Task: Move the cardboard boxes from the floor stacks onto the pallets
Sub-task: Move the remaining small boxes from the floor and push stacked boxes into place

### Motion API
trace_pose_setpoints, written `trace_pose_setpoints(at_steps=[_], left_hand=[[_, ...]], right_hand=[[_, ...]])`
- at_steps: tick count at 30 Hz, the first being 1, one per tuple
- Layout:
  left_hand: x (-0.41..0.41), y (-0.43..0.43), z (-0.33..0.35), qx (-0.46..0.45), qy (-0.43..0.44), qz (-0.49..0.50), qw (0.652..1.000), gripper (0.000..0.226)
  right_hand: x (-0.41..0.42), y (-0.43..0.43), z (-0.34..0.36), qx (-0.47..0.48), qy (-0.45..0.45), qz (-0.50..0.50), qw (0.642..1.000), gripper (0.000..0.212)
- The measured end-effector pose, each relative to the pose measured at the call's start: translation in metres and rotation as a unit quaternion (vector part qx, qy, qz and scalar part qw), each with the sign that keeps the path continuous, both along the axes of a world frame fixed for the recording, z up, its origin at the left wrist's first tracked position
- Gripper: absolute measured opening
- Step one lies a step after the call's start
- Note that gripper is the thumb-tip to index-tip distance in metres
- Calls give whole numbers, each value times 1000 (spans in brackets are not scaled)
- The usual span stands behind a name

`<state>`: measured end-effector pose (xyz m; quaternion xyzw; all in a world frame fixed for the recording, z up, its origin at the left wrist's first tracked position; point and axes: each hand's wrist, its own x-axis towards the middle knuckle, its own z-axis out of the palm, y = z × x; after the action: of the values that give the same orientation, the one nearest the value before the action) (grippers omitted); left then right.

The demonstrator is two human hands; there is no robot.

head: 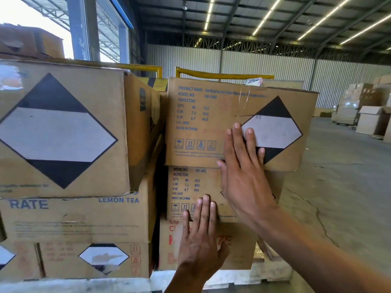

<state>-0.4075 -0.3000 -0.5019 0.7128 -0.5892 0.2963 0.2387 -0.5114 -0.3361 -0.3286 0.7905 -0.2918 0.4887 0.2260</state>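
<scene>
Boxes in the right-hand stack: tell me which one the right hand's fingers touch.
The top box, with the black-and-white diamond label: the right hand lays its fingers flat on it. The left hand rests on the boxes below.

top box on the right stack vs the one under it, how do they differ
The top box reads KB-2099, the box under it KB-2041. The top box juts further right than the box under it. The right hand lies mostly on the top box, the left hand touches the box under it. Both: brown cardboard, blue print.

Brown top box (pixel 211 123): blue print, black-white diamond label (pixel 273 132); yellow rail (pixel 222 75).
</scene>
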Motion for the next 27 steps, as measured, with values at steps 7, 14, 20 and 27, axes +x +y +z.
trace_pose_setpoints(at_steps=[7, 14, 20, 27], left_hand=[[22, -11, -2, -12, -8, 4, 1000, 98], [26, -20, -7, -26, -16, 9, 999, 106], [28, -26, -7, -28, -13, 10, 999, 104], [32, -31, -7, -3, -3, 5, 1000, 106]], right_hand=[[23, -17, 1, -6, 14, 0, 1000, 60], [44, -37, 11, 46, 60, 9, 997, 64], [51, -46, 16, 87, 89, 11, 992, 62], [55, -51, 15, 85, 85, 7, 993, 61]])
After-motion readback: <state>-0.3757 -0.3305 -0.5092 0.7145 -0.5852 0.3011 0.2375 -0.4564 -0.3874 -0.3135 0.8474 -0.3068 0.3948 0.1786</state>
